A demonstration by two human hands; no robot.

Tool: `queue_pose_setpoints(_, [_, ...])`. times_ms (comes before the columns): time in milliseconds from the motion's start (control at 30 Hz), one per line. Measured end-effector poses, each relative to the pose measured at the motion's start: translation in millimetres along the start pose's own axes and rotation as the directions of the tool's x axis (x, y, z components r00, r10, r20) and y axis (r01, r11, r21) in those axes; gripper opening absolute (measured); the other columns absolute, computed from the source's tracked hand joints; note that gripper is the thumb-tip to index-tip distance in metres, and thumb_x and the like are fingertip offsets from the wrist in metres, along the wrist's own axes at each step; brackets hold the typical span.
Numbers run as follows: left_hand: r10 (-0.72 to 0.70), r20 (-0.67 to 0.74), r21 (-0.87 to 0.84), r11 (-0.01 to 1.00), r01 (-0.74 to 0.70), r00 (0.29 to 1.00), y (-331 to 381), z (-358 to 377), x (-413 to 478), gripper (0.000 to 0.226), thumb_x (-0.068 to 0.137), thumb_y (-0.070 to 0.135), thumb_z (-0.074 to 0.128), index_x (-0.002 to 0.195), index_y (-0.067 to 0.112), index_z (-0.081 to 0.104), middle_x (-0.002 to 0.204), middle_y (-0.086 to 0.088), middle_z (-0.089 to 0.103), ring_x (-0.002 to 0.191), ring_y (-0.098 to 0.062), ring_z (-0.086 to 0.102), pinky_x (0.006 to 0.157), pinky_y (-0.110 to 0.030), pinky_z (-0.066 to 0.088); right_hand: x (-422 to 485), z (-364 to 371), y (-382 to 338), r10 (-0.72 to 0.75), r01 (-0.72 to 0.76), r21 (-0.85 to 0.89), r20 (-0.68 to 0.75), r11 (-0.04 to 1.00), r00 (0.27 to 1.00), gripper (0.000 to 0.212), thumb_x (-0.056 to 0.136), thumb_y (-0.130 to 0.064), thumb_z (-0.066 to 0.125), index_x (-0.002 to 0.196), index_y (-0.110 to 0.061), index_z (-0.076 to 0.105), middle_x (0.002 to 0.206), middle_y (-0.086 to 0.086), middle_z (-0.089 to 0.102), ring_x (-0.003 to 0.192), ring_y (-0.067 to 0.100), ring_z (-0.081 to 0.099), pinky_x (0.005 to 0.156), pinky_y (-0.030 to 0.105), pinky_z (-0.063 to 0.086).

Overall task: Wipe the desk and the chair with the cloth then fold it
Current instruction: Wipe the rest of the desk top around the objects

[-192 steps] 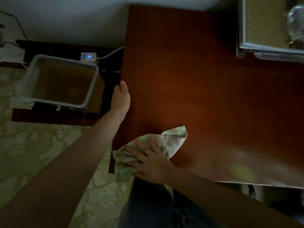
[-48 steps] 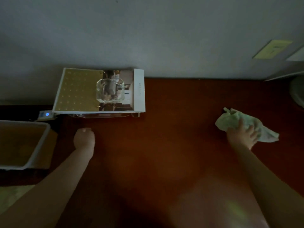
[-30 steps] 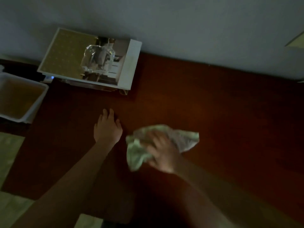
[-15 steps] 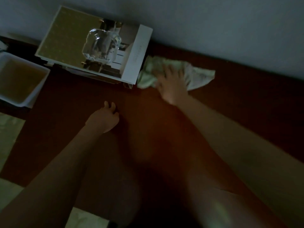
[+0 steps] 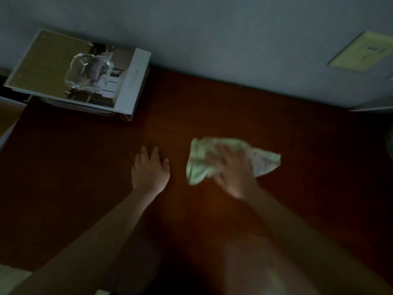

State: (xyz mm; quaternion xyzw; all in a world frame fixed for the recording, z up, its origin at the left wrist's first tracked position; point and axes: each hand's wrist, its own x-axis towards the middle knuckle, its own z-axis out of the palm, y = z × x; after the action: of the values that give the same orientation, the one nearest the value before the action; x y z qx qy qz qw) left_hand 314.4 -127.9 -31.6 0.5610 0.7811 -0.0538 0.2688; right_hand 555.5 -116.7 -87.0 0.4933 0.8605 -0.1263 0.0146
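We press our right hand (image 5: 232,169) on the crumpled pale green cloth (image 5: 198,165) near the middle of the dark wooden desk (image 5: 244,116), fingers laid fairly flat over it, though blurred. Our left hand (image 5: 150,172) rests flat on the desk just beside the cloth, fingers straight, holding nothing. A book stack (image 5: 49,64) sits at the far left.

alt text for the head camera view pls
The right hand presses a crumpled pale green cloth onto a dark reddish-brown wooden desk in dim light. The left hand rests flat beside it. A white-edged book stack topped by a clear glass object sits far left against the wall.
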Motion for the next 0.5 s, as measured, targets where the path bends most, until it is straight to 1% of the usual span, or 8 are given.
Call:
queue_pose_setpoints(67, [0.14,0.056,0.059,0.988,-0.143,0.989,22.2,4.8,5.0,0.057,0.099,0.046,0.026,0.15,0.022,0.018,0.158,-0.012,0.007,0.143,-0.034,0.012,0.115,-0.047,0.021,48.9,-25.3,53.9,0.21,-0.211,-0.017,-0.046,0.977,0.976,0.058,0.091,-0.056,0.026,0.144,-0.033,0.033,0.152,0.013,0.029,0.138,0.036,0.029,0.107,0.059,0.019])
queue_pose_setpoints(100, [0.181,0.09,0.097,0.977,-0.189,0.979,31.5,4.3,8.3,0.058,0.098,0.049,0.026,0.15,0.024,0.015,0.158,-0.011,0.004,0.144,-0.035,0.009,0.115,-0.047,0.021,70.3,-36.2,74.6,0.293,-0.295,-0.016,-0.071,0.955,0.953,0.057,0.094,-0.056,0.026,0.146,-0.034,0.028,0.154,0.013,0.025,0.14,0.034,0.024,0.11,0.056,0.014])
queue_pose_setpoints(167, [0.209,0.153,0.178,0.955,-0.235,0.966,45.2,2.3,14.5,0.067,0.094,0.053,0.036,0.15,0.028,0.008,0.159,-0.008,-0.002,0.144,-0.035,0.003,0.113,-0.047,0.023,103.8,-50.2,105.8,0.387,-0.387,0.016,-0.086,0.922,0.918,0.055,0.097,-0.052,0.031,0.148,-0.034,0.022,0.155,0.013,0.02,0.143,0.031,0.016,0.113,0.052,0.008])
queue_pose_setpoints(233, [0.22,0.161,0.253,0.933,-0.256,0.962,50.9,-2.6,18.3,0.079,0.089,0.053,0.047,0.15,0.03,0.003,0.159,-0.008,-0.005,0.144,-0.037,0.002,0.111,-0.048,0.027,124.3,-60.1,120.1,0.418,-0.415,0.048,-0.084,0.909,0.905,0.055,0.098,-0.05,0.032,0.149,-0.033,0.02,0.156,0.013,0.017,0.144,0.029,0.012,0.114,0.051,0.005])
queue_pose_setpoints(333, [0.219,0.186,0.314,0.911,-0.269,0.958,54.4,-5.2,23.1,0.083,0.087,0.048,0.052,0.15,0.033,0.002,0.159,-0.007,-0.006,0.144,-0.037,0.004,0.11,-0.049,0.027,126.0,-55.9,119.5,0.419,-0.414,0.08,-0.061,0.907,0.906,0.056,0.097,-0.053,0.031,0.149,-0.034,0.02,0.156,0.012,0.017,0.144,0.029,0.012,0.114,0.05,0.004])
queue_pose_setpoints(433, [0.201,0.195,0.308,0.916,-0.255,0.96,57.9,-7.4,24.5,0.081,0.086,0.041,0.053,0.15,0.034,0.004,0.159,-0.006,-0.005,0.144,-0.038,0.006,0.11,-0.049,0.026,87.0,-44.2,88.4,0.376,-0.373,0.07,-0.055,0.925,0.925,0.062,0.09,-0.058,0.024,0.147,-0.033,0.026,0.154,0.013,0.025,0.142,0.032,0.02,0.113,0.052,0.007])
queue_pose_setpoints(500, [0.195,0.198,0.309,0.918,-0.25,0.961,59.2,-8.9,24.2,0.08,0.086,0.035,0.052,0.151,0.033,0.005,0.159,-0.006,-0.004,0.143,-0.039,0.006,0.11,-0.05,0.027,38.8,-30.4,50.2,0.326,-0.323,0.065,-0.035,0.944,0.945,0.062,0.089,-0.059,0.023,0.145,-0.033,0.032,0.152,0.012,0.029,0.14,0.035,0.024,0.112,0.054,0.011])
